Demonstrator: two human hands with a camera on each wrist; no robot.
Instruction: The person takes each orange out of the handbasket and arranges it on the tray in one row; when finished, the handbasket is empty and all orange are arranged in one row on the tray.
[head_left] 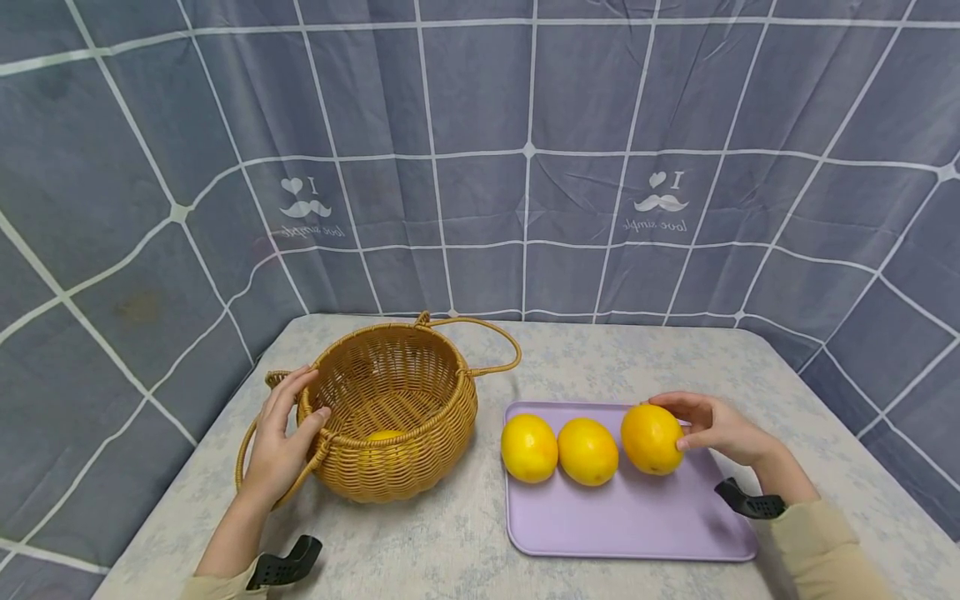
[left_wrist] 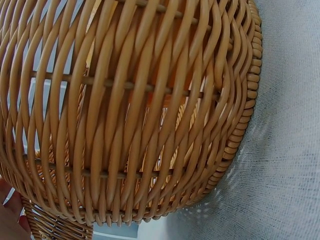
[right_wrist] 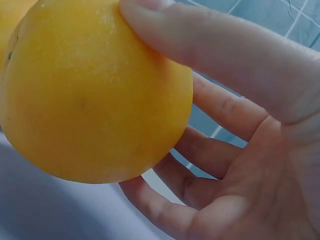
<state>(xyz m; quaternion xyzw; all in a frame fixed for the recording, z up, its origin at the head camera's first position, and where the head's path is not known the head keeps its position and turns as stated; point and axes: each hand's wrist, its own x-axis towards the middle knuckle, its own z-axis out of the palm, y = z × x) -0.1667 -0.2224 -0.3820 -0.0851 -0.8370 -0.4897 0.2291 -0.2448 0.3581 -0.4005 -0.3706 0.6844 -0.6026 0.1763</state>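
In the head view, a round wicker basket (head_left: 408,467) stands on the left, with an orange (head_left: 385,435) partly visible inside behind the near rim. My left hand (head_left: 276,458) rests on its left rim, fingers nearly straight, thumb across the edge. The left wrist view is filled by the basket's woven side (left_wrist: 125,100). On the right, my right hand (right_wrist: 240,165) grips an orange (right_wrist: 95,100) between thumb and fingers, over the lilac tray (head_left: 615,525). Two more oranges, a left one (head_left: 529,448) and a middle one (head_left: 588,452), sit on that tray.
A looped handle (head_left: 495,367) sticks out from the basket toward the right; another handle (head_left: 243,454) hangs at its left beside my hand. The pale patterned table (head_left: 420,550) ends at a grey-blue checked cloth (head_left: 480,200) hanging behind and at both sides.
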